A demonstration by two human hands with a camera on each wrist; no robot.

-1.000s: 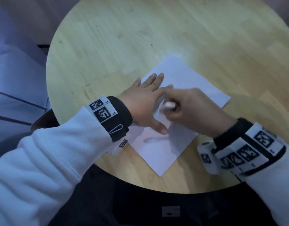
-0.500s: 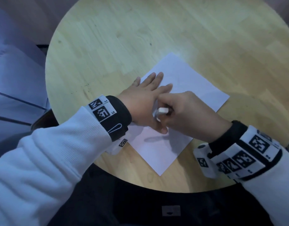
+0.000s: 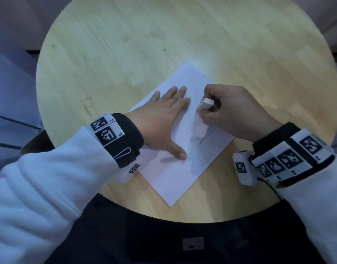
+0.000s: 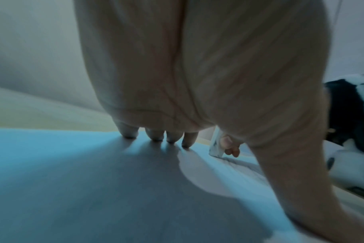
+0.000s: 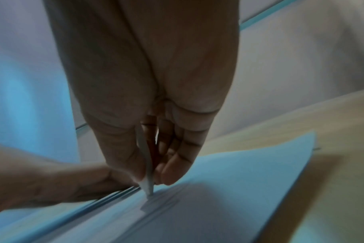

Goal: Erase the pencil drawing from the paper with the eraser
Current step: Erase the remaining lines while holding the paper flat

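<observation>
A white sheet of paper (image 3: 175, 180) lies cornerwise on the round wooden table (image 3: 125, 44). Faint grey pencil strokes (image 3: 197, 133) run across its middle. My left hand (image 3: 163, 119) lies flat on the paper with straight, spread fingers, pressing it down; its fingertips (image 4: 156, 137) touch the sheet. My right hand (image 3: 234, 111) pinches a white eraser (image 3: 204, 105) between thumb and fingers, the eraser's lower corner touching the paper at the far end of the strokes. In the right wrist view the eraser (image 5: 146, 171) stands edge-on against the sheet (image 5: 249, 180).
The near table edge (image 3: 182, 220) curves just below the paper's nearest corner. Bare wood surrounds the sheet, widest at the far side. A dark garment (image 3: 182, 244) fills the bottom of the head view.
My right hand has carried the eraser up and to the right along the paper, away from the left thumb. The pencil strokes it covered are now visible. The left hand has stayed pressed flat.
</observation>
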